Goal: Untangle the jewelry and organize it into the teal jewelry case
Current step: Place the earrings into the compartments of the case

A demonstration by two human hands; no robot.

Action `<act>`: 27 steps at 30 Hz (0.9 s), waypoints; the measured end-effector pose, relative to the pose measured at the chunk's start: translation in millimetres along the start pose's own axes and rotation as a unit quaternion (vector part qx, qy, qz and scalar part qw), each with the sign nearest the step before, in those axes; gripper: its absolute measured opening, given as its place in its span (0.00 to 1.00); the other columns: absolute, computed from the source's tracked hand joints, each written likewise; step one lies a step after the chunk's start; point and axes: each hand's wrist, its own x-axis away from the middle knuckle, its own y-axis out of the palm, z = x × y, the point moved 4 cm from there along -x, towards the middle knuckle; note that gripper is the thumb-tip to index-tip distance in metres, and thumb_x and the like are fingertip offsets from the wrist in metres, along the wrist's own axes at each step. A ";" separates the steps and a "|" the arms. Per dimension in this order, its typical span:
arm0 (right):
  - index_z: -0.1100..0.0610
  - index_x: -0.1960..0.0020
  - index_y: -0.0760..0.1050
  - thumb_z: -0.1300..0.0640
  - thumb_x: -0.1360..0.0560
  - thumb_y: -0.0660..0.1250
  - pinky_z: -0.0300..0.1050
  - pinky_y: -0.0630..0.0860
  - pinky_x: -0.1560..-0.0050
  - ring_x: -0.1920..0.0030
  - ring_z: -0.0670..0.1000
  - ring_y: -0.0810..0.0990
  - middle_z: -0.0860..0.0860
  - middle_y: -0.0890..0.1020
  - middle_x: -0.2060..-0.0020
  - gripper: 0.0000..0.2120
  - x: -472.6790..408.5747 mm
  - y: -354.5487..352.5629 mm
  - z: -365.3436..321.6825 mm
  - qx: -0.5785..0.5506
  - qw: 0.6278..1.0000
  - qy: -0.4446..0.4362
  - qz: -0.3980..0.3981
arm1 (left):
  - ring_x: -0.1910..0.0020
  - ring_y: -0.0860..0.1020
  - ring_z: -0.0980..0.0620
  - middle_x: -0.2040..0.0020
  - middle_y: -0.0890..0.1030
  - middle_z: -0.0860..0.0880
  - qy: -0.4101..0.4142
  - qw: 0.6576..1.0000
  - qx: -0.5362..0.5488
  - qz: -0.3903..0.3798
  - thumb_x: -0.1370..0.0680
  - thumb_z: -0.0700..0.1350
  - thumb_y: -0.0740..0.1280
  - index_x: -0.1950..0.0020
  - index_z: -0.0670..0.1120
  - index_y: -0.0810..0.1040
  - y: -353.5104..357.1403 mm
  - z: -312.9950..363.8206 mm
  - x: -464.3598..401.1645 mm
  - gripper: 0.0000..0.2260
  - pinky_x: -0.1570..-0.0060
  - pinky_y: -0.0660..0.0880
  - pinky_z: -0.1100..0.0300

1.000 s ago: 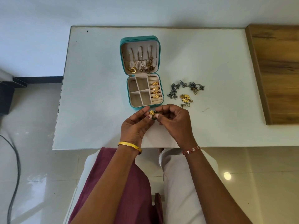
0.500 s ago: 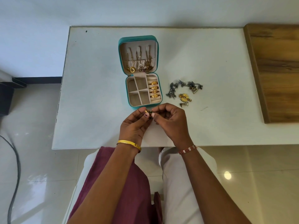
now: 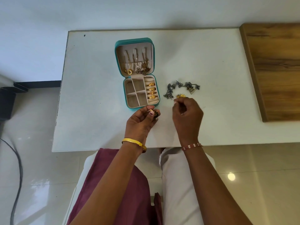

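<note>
Teal jewelry case [image 3: 121, 62] ahead of left hand [image 3: 140, 122]: rings, necklaces stowed. Left hand pinches earring [image 3: 154, 113]. Right hand [image 3: 186, 114], fingers curled, grip unclear, just short of tangled pile [image 3: 181, 89], unsorted.

A home room: white table [image 3: 97, 78], glossy tiled floor [image 3: 259, 184].
</note>
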 end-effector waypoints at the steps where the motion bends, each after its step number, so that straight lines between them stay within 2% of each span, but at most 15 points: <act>1: 0.64 0.52 0.79 0.68 0.28 0.65 0.26 0.68 0.59 0.59 0.49 0.76 0.58 0.80 0.59 0.07 -3.2 -2.6 2.6 0.035 0.999 -0.009 0.026 | 0.60 0.82 0.54 0.64 0.84 0.52 0.001 1.000 -0.001 0.001 0.25 0.33 0.61 0.54 0.45 0.78 3.9 -0.5 0.6 0.09 0.52 0.78 0.61; 3: 0.63 0.47 0.79 0.66 0.27 0.65 0.32 0.65 0.56 0.55 0.54 0.75 0.61 0.77 0.55 0.10 -9.7 -3.3 10.4 0.095 0.995 0.002 0.031 | 0.60 0.82 0.55 0.65 0.84 0.53 0.005 1.000 -0.013 0.002 0.25 0.33 0.62 0.54 0.46 0.78 12.4 -1.8 1.0 0.10 0.52 0.78 0.61; 5: 0.62 0.41 0.76 0.62 0.26 0.65 0.37 0.63 0.53 0.50 0.58 0.73 0.61 0.75 0.52 0.14 -13.8 0.6 18.5 0.150 0.988 0.020 0.003 | 0.60 0.81 0.55 0.65 0.84 0.54 0.011 0.999 -0.035 0.002 0.25 0.33 0.62 0.55 0.47 0.78 19.8 -3.4 0.5 0.10 0.51 0.78 0.61; 7: 0.61 0.38 0.75 0.58 0.25 0.65 0.43 0.67 0.51 0.49 0.58 0.71 0.61 0.74 0.50 0.16 -16.5 5.5 22.8 0.194 0.981 0.017 -0.016 | 0.59 0.81 0.55 0.65 0.84 0.55 0.013 0.999 -0.052 0.001 0.25 0.34 0.63 0.54 0.48 0.79 24.4 -4.3 -1.2 0.10 0.51 0.77 0.62; 11: 0.61 0.42 0.77 0.58 0.26 0.67 0.53 0.71 0.52 0.52 0.61 0.72 0.61 0.74 0.53 0.14 -23.4 9.0 23.8 0.218 0.976 0.002 -0.011 | 0.60 0.81 0.56 0.66 0.83 0.56 0.009 0.998 -0.065 0.005 0.25 0.33 0.63 0.55 0.48 0.79 29.3 -2.9 -5.1 0.10 0.50 0.77 0.62; 15: 0.61 0.49 0.78 0.63 0.30 0.69 0.48 0.68 0.54 0.52 0.60 0.73 0.61 0.75 0.53 0.09 -24.3 8.0 22.1 0.190 0.982 -0.005 0.002 | 0.57 0.81 0.53 0.65 0.83 0.55 0.008 0.998 -0.066 0.011 0.25 0.33 0.63 0.55 0.48 0.79 31.2 -0.8 -6.5 0.10 0.49 0.77 0.60; 21: 0.61 0.56 0.75 0.67 0.29 0.68 0.34 0.63 0.62 0.57 0.53 0.72 0.55 0.79 0.59 0.04 -18.9 5.7 17.0 0.086 0.996 -0.025 0.024 | 0.56 0.80 0.52 0.64 0.83 0.55 0.003 0.997 -0.068 0.029 0.26 0.33 0.64 0.55 0.48 0.79 26.5 0.1 -3.4 0.11 0.49 0.77 0.59; 22: 0.60 0.56 0.75 0.67 0.29 0.67 0.33 0.64 0.63 0.58 0.52 0.73 0.54 0.79 0.60 0.04 -18.4 5.0 14.9 0.054 0.998 -0.018 0.026 | 0.56 0.80 0.51 0.63 0.83 0.53 0.002 0.997 -0.066 0.033 0.26 0.33 0.64 0.55 0.48 0.79 25.0 0.6 -2.7 0.11 0.49 0.77 0.58; 25: 0.60 0.50 0.76 0.65 0.26 0.66 0.36 0.72 0.61 0.59 0.51 0.77 0.53 0.79 0.59 0.06 -15.8 4.1 8.3 -0.042 0.999 0.013 0.029 | 0.58 0.81 0.52 0.62 0.83 0.52 -0.003 0.998 -0.030 0.050 0.26 0.33 0.64 0.54 0.46 0.79 18.0 3.6 -0.2 0.10 0.50 0.78 0.59; 27: 0.59 0.43 0.77 0.65 0.26 0.65 0.31 0.73 0.57 0.56 0.48 0.78 0.53 0.81 0.57 0.12 -14.2 3.9 1.9 -0.063 0.998 0.016 0.025 | 0.59 0.81 0.52 0.61 0.83 0.50 -0.003 0.998 0.002 0.063 0.26 0.33 0.63 0.53 0.45 0.79 12.1 7.6 1.9 0.09 0.52 0.78 0.60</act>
